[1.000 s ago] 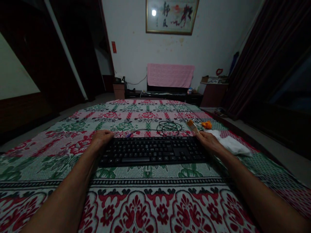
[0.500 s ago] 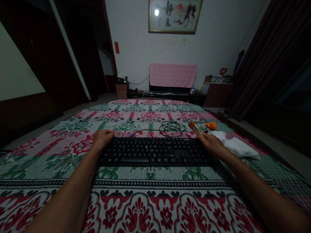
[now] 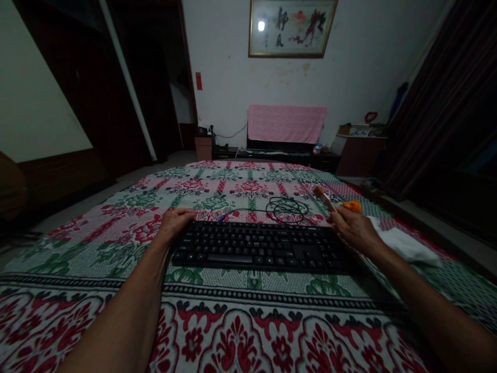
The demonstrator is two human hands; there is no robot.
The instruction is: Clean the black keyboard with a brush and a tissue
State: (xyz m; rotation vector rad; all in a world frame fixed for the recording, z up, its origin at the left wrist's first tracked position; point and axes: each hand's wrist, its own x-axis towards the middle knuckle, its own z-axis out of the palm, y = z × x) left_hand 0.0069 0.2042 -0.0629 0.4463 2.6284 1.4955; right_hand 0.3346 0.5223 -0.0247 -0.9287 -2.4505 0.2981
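A black computer keyboard (image 3: 248, 246) lies flat on the patterned cloth in front of me. My left hand (image 3: 176, 223) is closed on its far left corner, thumb and fingers along the edge. In my right hand (image 3: 355, 228) is a paintbrush (image 3: 326, 199) with a pale handle and brown bristles, pointing up and to the left. That hand is just above the keyboard's right end and hides its far right corner. Behind the keyboard lies its coiled black cable (image 3: 287, 209), with a purple plug (image 3: 222, 218) on the cloth.
Right of my right hand are a crumpled white cloth (image 3: 407, 246) and a small orange cloth (image 3: 352, 205). The red, green and white patterned cloth (image 3: 236, 290) covers the surface. Farther off, a pink towel (image 3: 287, 123) hangs over a screen on a low cabinet.
My right hand has lifted a little off the keyboard's right end, raising the brush. My left hand stays at the left corner. The whole view has shifted slightly.
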